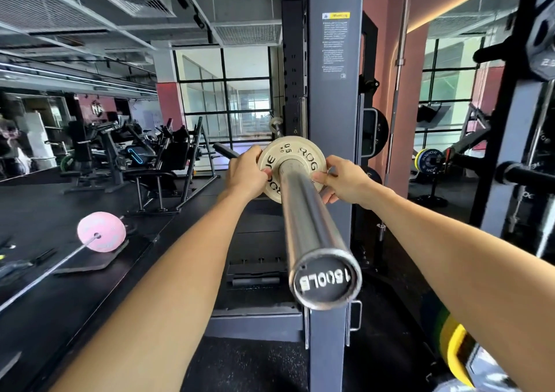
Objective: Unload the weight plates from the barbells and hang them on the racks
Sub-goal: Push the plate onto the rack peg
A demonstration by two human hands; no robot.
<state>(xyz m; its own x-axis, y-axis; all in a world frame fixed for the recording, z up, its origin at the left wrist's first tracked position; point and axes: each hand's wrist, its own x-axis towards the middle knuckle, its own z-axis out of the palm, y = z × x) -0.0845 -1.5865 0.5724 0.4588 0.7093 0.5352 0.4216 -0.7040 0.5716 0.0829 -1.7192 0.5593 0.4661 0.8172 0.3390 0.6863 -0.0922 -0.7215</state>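
Observation:
A small cream weight plate (292, 154) with black lettering sits on the steel barbell sleeve (309, 229), far up the sleeve near the rack. The sleeve points toward me and its black end cap (327, 280) is close to the camera. My left hand (247, 173) grips the plate's left rim, fingers curled round the edge. My right hand (342, 179) grips the plate's right rim, thumb on its face. The barbell rests in the grey rack upright (333, 97).
A storage peg (522, 175) and a hung black plate (540, 43) are on the rack at right. A yellow-green plate (453, 349) lies low right. On the floor at left lies another barbell with a pink plate (101, 231). Gym machines (156, 163) stand behind.

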